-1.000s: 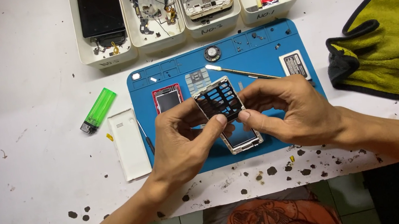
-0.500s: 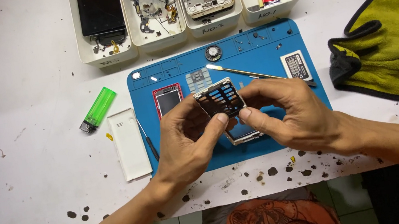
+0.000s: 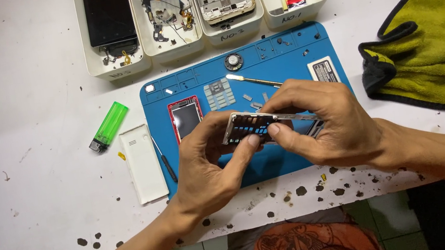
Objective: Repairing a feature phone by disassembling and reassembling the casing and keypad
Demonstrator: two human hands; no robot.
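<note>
Left hand: fingers curled tight on the near end of the phone frame, thumb pressed up against its edge.
Right hand: closed over the frame's far end, fingertips pinching the rim.
Phone frame: held tilted just above the blue mat.
Mat: small screen, keypad, metal pry tool.
Beside the mat: white back cover, green lighter.
Far: white parts trays; yellow cloth to the right.

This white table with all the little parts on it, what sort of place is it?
Probably a phone repair bench. Both hands, left hand and right hand, hold a phone frame over a blue work mat, with trays of phone parts behind.
</note>
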